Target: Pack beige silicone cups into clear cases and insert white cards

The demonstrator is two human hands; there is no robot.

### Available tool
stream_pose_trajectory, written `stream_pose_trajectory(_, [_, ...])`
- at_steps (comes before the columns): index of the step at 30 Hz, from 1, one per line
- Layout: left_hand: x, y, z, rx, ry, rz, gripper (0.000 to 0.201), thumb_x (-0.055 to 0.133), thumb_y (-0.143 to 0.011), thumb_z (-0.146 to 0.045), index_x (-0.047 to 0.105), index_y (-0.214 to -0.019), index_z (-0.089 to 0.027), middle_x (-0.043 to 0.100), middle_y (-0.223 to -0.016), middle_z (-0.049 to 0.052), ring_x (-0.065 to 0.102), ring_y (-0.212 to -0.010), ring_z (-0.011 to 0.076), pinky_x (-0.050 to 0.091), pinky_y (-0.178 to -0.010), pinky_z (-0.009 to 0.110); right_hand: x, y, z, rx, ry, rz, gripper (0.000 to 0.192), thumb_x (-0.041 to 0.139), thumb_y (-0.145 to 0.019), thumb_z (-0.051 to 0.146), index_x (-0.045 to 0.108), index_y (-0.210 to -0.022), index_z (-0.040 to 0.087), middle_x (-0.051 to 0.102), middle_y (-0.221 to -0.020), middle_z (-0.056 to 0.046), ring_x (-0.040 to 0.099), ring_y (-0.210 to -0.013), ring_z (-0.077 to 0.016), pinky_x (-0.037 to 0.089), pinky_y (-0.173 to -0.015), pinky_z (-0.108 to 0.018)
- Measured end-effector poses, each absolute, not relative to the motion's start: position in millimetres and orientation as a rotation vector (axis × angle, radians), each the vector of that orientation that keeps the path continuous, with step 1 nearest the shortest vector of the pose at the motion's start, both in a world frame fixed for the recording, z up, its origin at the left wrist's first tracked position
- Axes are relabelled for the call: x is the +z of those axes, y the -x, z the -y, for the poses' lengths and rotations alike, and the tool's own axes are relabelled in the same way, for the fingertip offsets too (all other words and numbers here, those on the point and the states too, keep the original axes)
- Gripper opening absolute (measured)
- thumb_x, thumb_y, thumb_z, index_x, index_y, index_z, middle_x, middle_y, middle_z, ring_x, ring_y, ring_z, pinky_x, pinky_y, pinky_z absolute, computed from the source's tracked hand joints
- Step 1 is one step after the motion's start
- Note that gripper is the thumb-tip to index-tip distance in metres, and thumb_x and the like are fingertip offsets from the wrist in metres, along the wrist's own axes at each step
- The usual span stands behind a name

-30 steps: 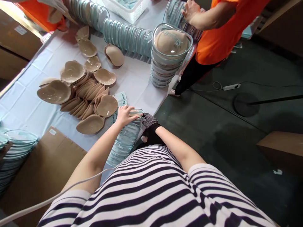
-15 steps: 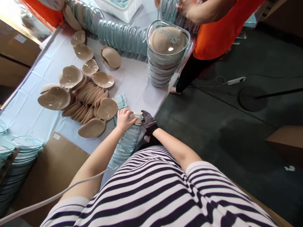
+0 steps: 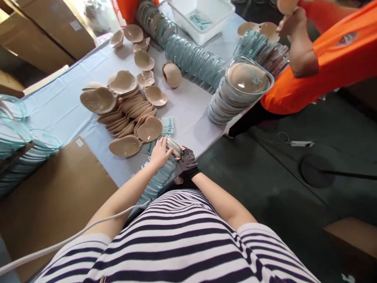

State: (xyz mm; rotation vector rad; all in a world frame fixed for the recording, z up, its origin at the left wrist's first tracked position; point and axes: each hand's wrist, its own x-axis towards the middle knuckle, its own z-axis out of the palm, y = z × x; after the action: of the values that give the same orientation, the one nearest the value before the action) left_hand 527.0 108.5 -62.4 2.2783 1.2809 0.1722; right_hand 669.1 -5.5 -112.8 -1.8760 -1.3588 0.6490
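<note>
While leaning at the table [image 3: 191,114] edge, pinched the top clear tray [image 3: 173,146] between bare left hand [image 3: 160,153] and gloved right hand [image 3: 187,159], both closed on it, atop the tilted stack [image 3: 160,179]. Seemingly mid-separation; called for a steady, level lift.

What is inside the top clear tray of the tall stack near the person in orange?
Inside the top tray of the tall stack lies one beige cup, under printed clear plastic. What the lower trays hold cannot be seen; they are nested and covered.

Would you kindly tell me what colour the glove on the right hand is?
Black, with a fine pale dotted weave; the glove shows best in the head view.
</note>
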Motion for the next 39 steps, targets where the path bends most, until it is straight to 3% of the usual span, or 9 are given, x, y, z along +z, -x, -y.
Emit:
stream_pose_trajectory(3, [-56.4,-533.0,-103.6,0.063,-2.334,-1.307,0.066,0.046,-0.093,-0.046,0.034,-0.148,-0.012,0.039,-0.15,0.02,0.035,-0.139,0.0342,0.033,-0.111,0.05,-101.8,-683.5,2.2,0.739,1.867,1.238,0.052,0.068,-0.078,0.039,0.056,-0.122,0.014,0.064,-0.118,-0.015,0.059,-0.11,-0.0295,0.047,-0.1,-0.045])
stream_pose_trajectory(7, [-46.7,-538.1,-98.4,0.029,-2.375,-1.256,0.066,0.049,-0.092,-0.051,0.036,-0.148,-0.019,0.038,-0.152,0.015,0.029,-0.142,0.0357,0.023,-0.114,0.058,-71.6,-722.4,-54.9,0.708,1.774,1.256,0.034,0.056,-0.088,0.038,0.06,-0.112,0.014,0.067,-0.111,-0.014,0.061,-0.107,-0.0239,0.048,-0.098,-0.04])
stream_pose_trajectory(15, [-56.4,-508.4,-118.0,0.37,-1.979,-1.548,0.058,0.045,-0.094,-0.046,0.041,-0.145,-0.018,0.033,-0.155,0.015,0.024,-0.146,0.0301,0.021,-0.117,0.052,-50.9,-678.8,-223.8,0.853,1.943,1.836,0.039,0.065,-0.084,0.03,0.06,-0.12,0.018,0.064,-0.124,-0.011,0.059,-0.114,-0.0222,0.045,-0.101,-0.036])
stream_pose_trajectory(19, [-80.2,-479.4,-150.5,0.311,-1.553,-1.773,0.068,0.054,-0.088,-0.043,0.038,-0.145,-0.01,0.031,-0.154,0.023,0.027,-0.145,0.0335,0.028,-0.116,0.047,-59.1,-658.2,-229.6,0.889,1.95,2.079,0.022,0.058,-0.086,0.027,0.066,-0.105,0.019,0.069,-0.109,-0.009,0.063,-0.102,-0.0211,0.048,-0.091,-0.032])
stream_pose_trajectory(25, [-85.1,-461.5,-159.7,0.435,-1.461,-1.858,0.057,0.056,-0.084,-0.028,0.045,-0.139,-0.016,0.048,-0.141,0.017,0.046,-0.133,0.0281,0.037,-0.111,0.043,-54.0,-644.8,-238.0,1.019,1.904,2.254,0.034,0.051,-0.09,0.025,0.064,-0.121,0.025,0.07,-0.115,-0.009,0.066,-0.103,-0.0244,0.051,-0.09,-0.038])
stream_pose_trajectory(28, [-63.4,-441.3,-163.5,0.617,-1.725,-2.011,0.057,0.059,-0.084,-0.03,0.047,-0.139,-0.019,0.044,-0.143,0.015,0.041,-0.134,0.0296,0.032,-0.113,0.046,-40.7,-641.5,-244.3,1.0,1.749,2.262,0.036,0.047,-0.089,0.019,0.066,-0.119,0.023,0.07,-0.116,-0.008,0.066,-0.105,-0.0234,0.05,-0.094,-0.036])
stream_pose_trajectory(33, [-36.8,-407.8,-174.0,0.463,-2.108,-1.847,0.035,0.053,-0.089,-0.029,0.064,-0.122,-0.032,0.048,-0.144,0.004,0.027,-0.142,0.029,0.017,-0.117,0.05,-28.6,-629.9,-247.8,1.088,1.285,2.211,0.038,0.051,-0.082,0.012,0.068,-0.115,0.018,0.066,-0.126,-0.008,0.06,-0.118,-0.0192,0.045,-0.105,-0.032])
stream_pose_trajectory(36, [-40.9,-405.6,-174.7,0.413,-2.097,-1.823,0.046,0.057,-0.085,-0.027,0.059,-0.13,-0.025,0.05,-0.141,0.01,0.037,-0.136,0.0283,0.023,-0.115,0.047,-33.9,-618.0,-254.4,1.199,1.446,2.037,0.039,0.048,-0.079,0.01,0.069,-0.11,0.019,0.069,-0.12,-0.005,0.062,-0.113,-0.0171,0.045,-0.105,-0.033])
stream_pose_trajectory(39, [-44.7,-405.7,-175.0,0.326,-2.063,-1.737,0.031,0.054,-0.085,-0.028,0.067,-0.113,-0.022,0.064,-0.122,0.01,0.049,-0.123,0.0261,0.025,-0.114,0.048,-33.9,-619.3,-255.4,1.146,1.554,1.928,0.034,0.047,-0.079,0.01,0.07,-0.102,0.019,0.072,-0.109,-0.005,0.066,-0.103,-0.0171,0.049,-0.099,-0.034])
